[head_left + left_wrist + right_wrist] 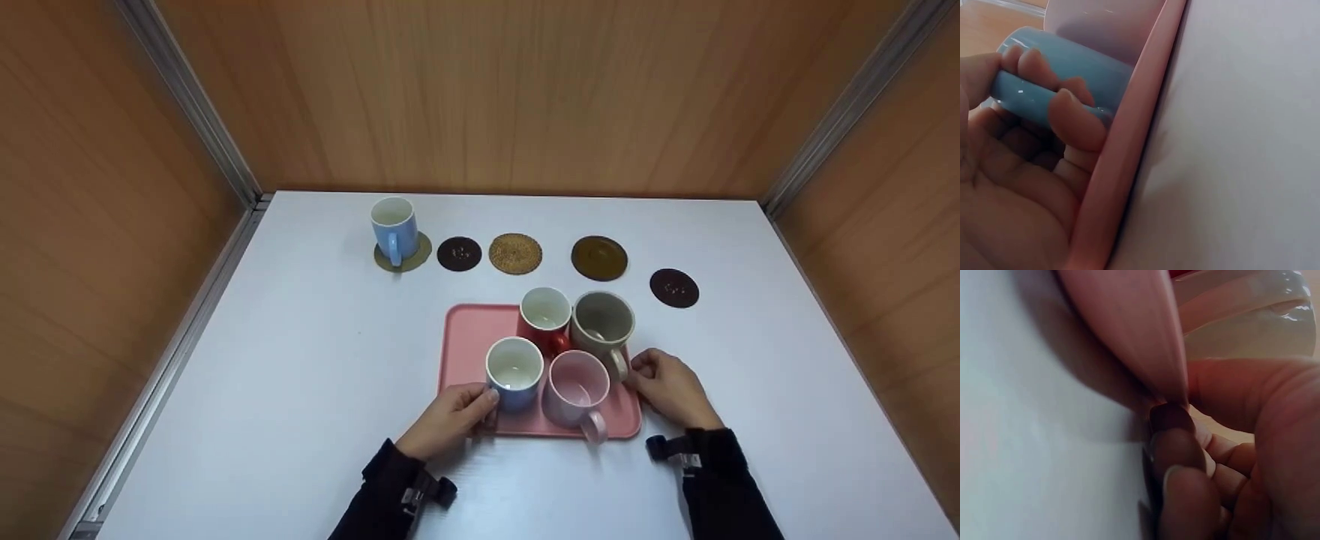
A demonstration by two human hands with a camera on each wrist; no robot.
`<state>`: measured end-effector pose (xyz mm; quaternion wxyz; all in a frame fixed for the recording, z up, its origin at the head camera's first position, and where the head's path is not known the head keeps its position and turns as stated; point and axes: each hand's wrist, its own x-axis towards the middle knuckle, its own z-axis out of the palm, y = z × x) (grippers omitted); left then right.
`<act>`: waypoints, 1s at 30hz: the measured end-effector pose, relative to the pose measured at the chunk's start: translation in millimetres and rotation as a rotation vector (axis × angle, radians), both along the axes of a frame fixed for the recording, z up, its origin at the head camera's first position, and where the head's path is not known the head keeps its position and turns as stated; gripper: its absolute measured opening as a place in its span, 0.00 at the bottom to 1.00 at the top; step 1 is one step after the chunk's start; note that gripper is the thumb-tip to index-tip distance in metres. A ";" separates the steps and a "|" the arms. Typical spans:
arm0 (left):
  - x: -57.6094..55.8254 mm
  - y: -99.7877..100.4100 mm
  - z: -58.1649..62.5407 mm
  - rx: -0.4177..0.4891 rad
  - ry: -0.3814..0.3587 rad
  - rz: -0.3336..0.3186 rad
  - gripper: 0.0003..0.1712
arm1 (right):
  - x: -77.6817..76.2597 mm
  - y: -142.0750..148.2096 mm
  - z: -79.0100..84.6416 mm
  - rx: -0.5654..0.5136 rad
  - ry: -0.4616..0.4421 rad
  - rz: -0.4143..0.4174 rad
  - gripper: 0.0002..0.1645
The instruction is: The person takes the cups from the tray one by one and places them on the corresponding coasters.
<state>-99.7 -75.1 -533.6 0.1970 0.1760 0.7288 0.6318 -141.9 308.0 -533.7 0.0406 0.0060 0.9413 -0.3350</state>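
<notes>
My left hand curls its fingers round the handle of a blue mug with a white inside, at the front left of the pink tray. The left wrist view shows the fingers wrapped through the mug's handle, close beside the tray rim. At the tray's right edge, my right hand pinches the rim between thumb and fingers. Also on the tray stand a red mug, a grey-beige mug and a pink mug.
Behind the tray, a light blue mug stands on an olive coaster. To its right lie a dark coaster, a woven tan coaster, a brown coaster and another dark coaster. Wooden panels enclose the white table.
</notes>
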 end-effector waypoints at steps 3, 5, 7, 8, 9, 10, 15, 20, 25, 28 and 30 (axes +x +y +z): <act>-0.5 2.5 -0.1 -0.022 0.043 0.031 0.27 | 0.0 0.5 0.3 0.005 0.007 0.000 0.15; -0.5 3.6 0.5 -0.047 0.077 0.060 0.28 | 0.1 0.8 0.5 0.005 0.006 -0.001 0.16; -0.4 2.9 1.8 -0.076 0.108 0.089 0.28 | 0.3 0.8 0.3 0.001 0.000 -0.002 0.16; -0.1 1.7 3.3 -0.085 0.110 0.103 0.29 | 0.5 0.8 0.0 -0.002 -0.003 -0.002 0.16; 0.3 0.0 5.2 -0.089 0.109 0.116 0.30 | 0.7 0.7 -0.1 -0.005 -0.005 -0.001 0.16; 0.6 -2.1 7.2 -0.090 0.106 0.127 0.30 | 0.9 0.6 -0.3 -0.008 -0.005 0.001 0.16; 2.3 -14.1 16.4 -0.027 0.045 0.168 0.32 | 1.0 0.5 0.0 -0.013 0.005 0.007 0.15; 3.4 -20.1 18.4 -0.014 0.041 0.242 0.30 | 0.5 0.1 0.0 -0.011 0.007 0.008 0.15; 1.7 -22.2 17.8 0.020 0.064 0.357 0.26 | 0.1 -0.5 -0.7 -0.002 0.012 0.012 0.15; -0.5 -23.4 18.4 0.101 0.045 0.428 0.25 | 0.3 -0.2 -0.6 -0.003 0.012 0.010 0.14; -1.4 -24.8 20.1 0.149 0.038 0.474 0.25 | 0.6 0.0 -0.2 -0.004 0.011 0.008 0.14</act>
